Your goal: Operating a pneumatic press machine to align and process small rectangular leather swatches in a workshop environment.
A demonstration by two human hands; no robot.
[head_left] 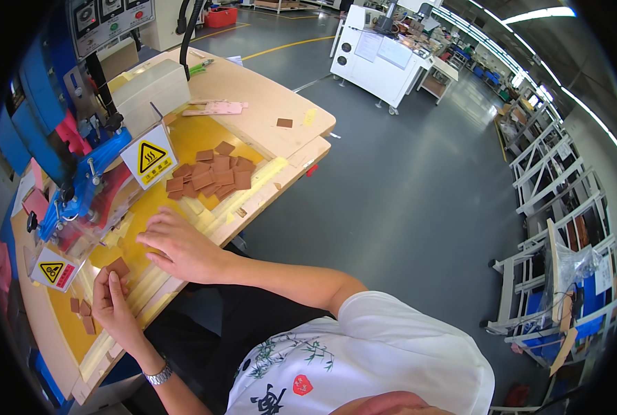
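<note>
My left hand (112,304), with a watch on its wrist, pinches a thin brown square piece (118,268) between thumb and fingers. It is over the yellow work surface (73,330) near the front of the machine. Farther along the same surface, my right hand (178,243) hovers with its fingers apart and nothing visible in them. A loose pile of brown square pieces (215,171) lies beyond my right hand. Several smaller brown pieces (86,317) lie left of my left hand.
A blue press-like machine (90,173) with a control panel (111,24) and warning signs (149,158) stands at the left. A single brown piece (284,123) and a pink strip (218,108) lie on the table. White racks (564,200) stand at the right.
</note>
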